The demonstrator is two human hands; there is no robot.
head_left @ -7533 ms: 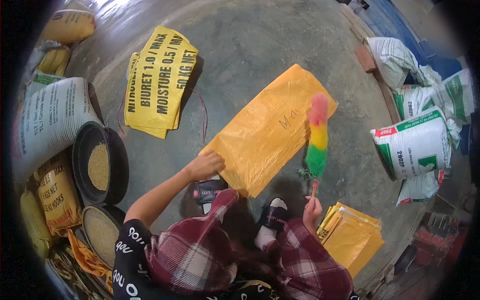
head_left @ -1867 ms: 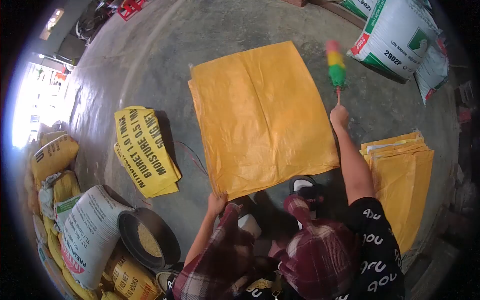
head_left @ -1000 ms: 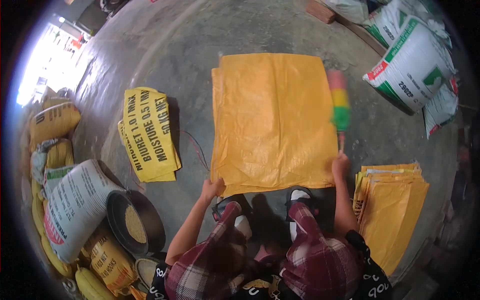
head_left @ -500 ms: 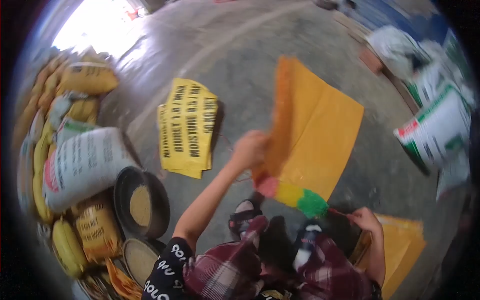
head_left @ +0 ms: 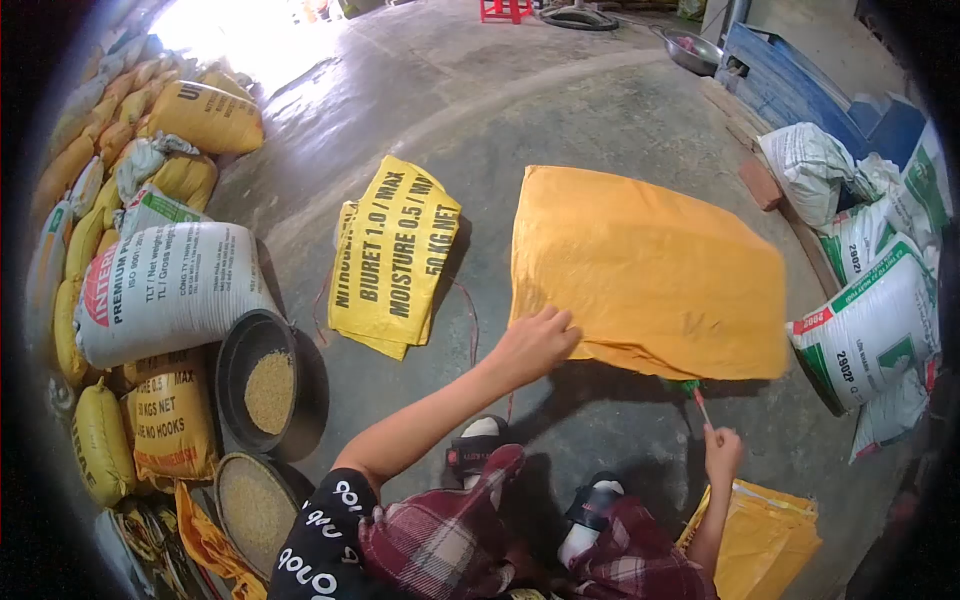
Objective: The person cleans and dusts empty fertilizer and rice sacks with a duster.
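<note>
My left hand (head_left: 540, 345) is closed on the near left corner of a folded orange-yellow woven sack (head_left: 650, 270), which is held up off the floor. My right hand (head_left: 722, 455) grips the thin handle of a duster (head_left: 700, 402). Only a bit of its green fluff shows at the sack's lower edge; the rest is hidden behind the sack. Left of the sack lies a stack of yellow printed sacks (head_left: 395, 265) on the floor. Beside my right forearm is another pile of folded orange-yellow sacks (head_left: 765, 540).
Filled sacks (head_left: 175, 295) are heaped along the left, next to a black basin of grain (head_left: 270, 390) and a second grain container (head_left: 255, 505). White-and-green bags (head_left: 865, 330) lie at the right by a brick (head_left: 760, 186). A metal bowl (head_left: 690, 52) and red stool (head_left: 505, 10) stand farther back.
The sack has swung from tilted upright to a broad, flatter position, now covering most of the duster. My left hand has moved right and down. The view has shifted slightly, showing more background.
</note>
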